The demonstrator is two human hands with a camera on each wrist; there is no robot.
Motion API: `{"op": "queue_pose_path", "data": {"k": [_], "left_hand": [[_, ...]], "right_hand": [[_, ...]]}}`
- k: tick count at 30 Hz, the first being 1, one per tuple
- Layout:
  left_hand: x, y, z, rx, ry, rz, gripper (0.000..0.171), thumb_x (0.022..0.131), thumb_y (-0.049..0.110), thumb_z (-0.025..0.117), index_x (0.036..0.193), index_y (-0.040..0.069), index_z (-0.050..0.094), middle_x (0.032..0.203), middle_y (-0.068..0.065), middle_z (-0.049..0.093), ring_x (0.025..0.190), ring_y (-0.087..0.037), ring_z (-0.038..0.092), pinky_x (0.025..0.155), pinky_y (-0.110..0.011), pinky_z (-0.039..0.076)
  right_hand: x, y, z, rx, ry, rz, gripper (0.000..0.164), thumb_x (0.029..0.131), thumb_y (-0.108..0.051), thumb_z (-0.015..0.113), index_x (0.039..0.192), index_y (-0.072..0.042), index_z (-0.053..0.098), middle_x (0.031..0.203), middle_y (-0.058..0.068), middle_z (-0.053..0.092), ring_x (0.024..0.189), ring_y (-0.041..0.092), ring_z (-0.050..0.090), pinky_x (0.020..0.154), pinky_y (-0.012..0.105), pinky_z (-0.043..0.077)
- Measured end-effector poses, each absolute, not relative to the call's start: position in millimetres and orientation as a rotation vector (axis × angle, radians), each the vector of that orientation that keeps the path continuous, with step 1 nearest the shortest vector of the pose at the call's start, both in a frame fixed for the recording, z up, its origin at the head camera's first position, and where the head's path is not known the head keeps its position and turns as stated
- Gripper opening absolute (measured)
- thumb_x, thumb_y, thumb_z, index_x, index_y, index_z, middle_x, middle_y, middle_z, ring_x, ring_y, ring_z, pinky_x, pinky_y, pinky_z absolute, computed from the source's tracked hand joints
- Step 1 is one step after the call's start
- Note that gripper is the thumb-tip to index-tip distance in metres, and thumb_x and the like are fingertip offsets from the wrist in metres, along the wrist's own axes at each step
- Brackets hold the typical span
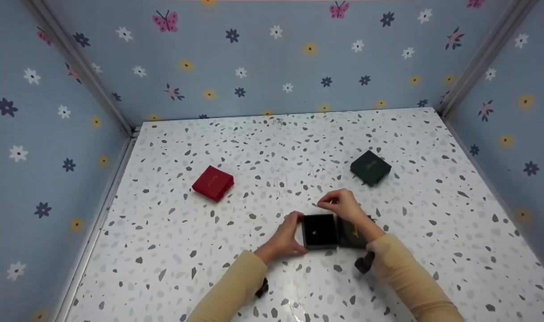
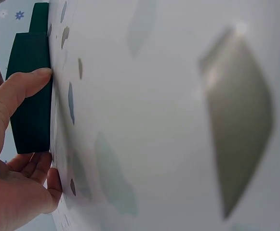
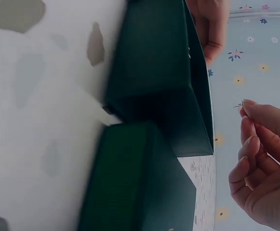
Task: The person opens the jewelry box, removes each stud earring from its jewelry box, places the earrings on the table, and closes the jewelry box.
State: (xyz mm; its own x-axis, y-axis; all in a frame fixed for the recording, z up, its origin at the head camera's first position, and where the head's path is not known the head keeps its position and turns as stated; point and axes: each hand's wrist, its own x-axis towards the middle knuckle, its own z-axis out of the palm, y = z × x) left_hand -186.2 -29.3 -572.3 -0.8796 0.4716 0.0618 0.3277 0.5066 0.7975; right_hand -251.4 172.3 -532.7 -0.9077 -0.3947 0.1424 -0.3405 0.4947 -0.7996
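Observation:
An open dark green jewellery box (image 1: pixel 321 243) with a black lining stands before me, and a tiny shiny piece (image 1: pixel 314 232) sits on the lining. My left hand (image 1: pixel 283 237) grips the box from its left side, thumb at the near edge and fingers at the far one. Against the box's right side lies its lid (image 1: pixel 348 237), gold lettering up, partly covered by my right forearm. Above the box's far right corner, my right hand (image 1: pixel 342 205) pinches a small thin earring (image 3: pixel 238 105) between thumb and forefinger; its exact shape is too small to tell.
A closed red jewellery box (image 1: pixel 212 183) rests on the speckled table (image 1: pixel 272 147) to the left. Farther back on the right is a closed dark green box (image 1: pixel 370 167). Flower-patterned panels (image 1: pixel 276 62) enclose the table at the back and both sides.

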Motion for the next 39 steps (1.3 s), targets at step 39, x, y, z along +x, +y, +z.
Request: {"op": "queue_pose_path", "data": {"k": [39], "left_hand": [[-185.7, -29.9, -572.2, 0.73, 2.604, 1.316, 0.08, 0.049, 0.009, 0.081, 0.116, 0.003, 0.037, 0.112, -0.007, 0.045, 0.105, -0.017, 0.042, 0.096, -0.027, 0.032]], "right_hand": [[-327.9, 146.3, -524.5, -0.293, 2.714, -1.01, 0.013, 0.076, -0.014, 0.068, 0.078, -0.001, 0.07, 0.07, 0.005, 0.065, 0.057, 0.008, 0.05, 0.053, 0.022, 0.041]]}}
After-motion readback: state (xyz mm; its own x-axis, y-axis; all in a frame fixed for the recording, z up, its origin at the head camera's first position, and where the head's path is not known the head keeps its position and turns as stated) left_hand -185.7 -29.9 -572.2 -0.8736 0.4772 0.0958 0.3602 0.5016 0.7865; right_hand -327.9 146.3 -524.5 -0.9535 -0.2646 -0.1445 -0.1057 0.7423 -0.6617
